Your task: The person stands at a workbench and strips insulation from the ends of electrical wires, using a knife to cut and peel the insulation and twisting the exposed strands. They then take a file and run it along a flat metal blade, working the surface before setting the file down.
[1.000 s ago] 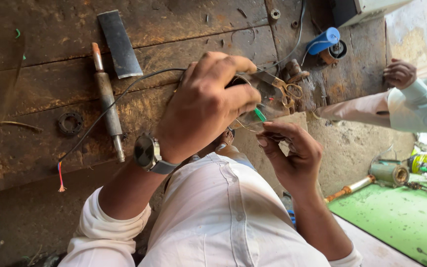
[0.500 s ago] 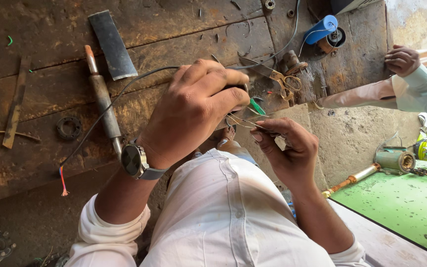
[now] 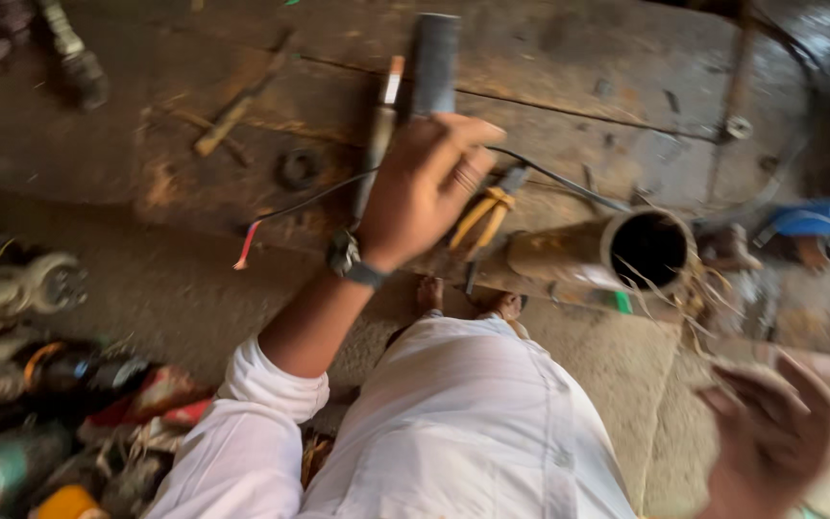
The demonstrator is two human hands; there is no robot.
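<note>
On the wooden tabletop (image 3: 194,86), yellow-handled pliers (image 3: 480,216) are clasped by the left hand (image 3: 425,192), fingers curled, beside a brass tube (image 3: 598,255). The right hand (image 3: 770,432) is held open, empty. Loose wires at the tube's mouth could be snagged.

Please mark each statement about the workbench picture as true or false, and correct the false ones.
1. The left hand is over the wooden bench, at the pliers with yellow handles. True.
2. The metal tube lies with its open end toward the camera. True.
3. The right hand grips the metal tube. False: it is apart from the tube, open and blurred, at the lower right.
4. A wristwatch is on the left wrist. True.
5. The blue object lies at the left edge of the bench. False: it lies at the right side.
</note>
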